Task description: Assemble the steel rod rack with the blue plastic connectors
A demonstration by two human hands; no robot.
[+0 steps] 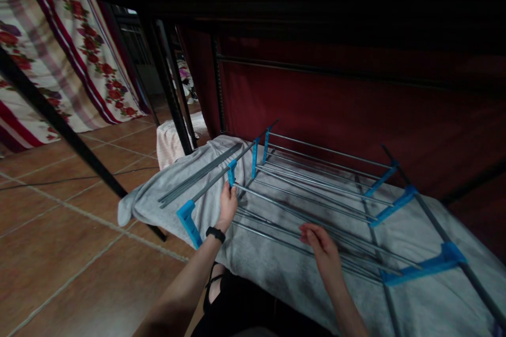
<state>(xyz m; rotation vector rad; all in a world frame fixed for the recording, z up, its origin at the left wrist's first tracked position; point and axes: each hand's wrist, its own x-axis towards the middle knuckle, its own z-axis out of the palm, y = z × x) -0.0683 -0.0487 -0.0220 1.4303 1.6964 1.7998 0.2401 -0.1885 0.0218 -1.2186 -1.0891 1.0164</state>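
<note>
A partly assembled rack of grey metal rods [304, 205] with blue plastic brackets lies across a grey blanket [166, 226]. My left hand [228, 205], with a black band on its wrist, is closed on a blue bracket [231, 172] at the rack's left side, where one rod's end meets it. Over the front rods, my right hand [324, 253] is loosely curled with its fingers apart, and nothing shows in it. Nearest the front left corner, another blue bracket [188, 221] leans outward. On the right side, a blue bracket [427, 266] holds rod ends.
Several loose grey rods [197, 176] lie bundled on the blanket at left. Black metal posts [168, 79] stand around the bed, with a dark frame overhead. A red cloth wall [316, 100] backs it. Flowered curtains [79, 58] hang beyond the tiled floor [71, 253].
</note>
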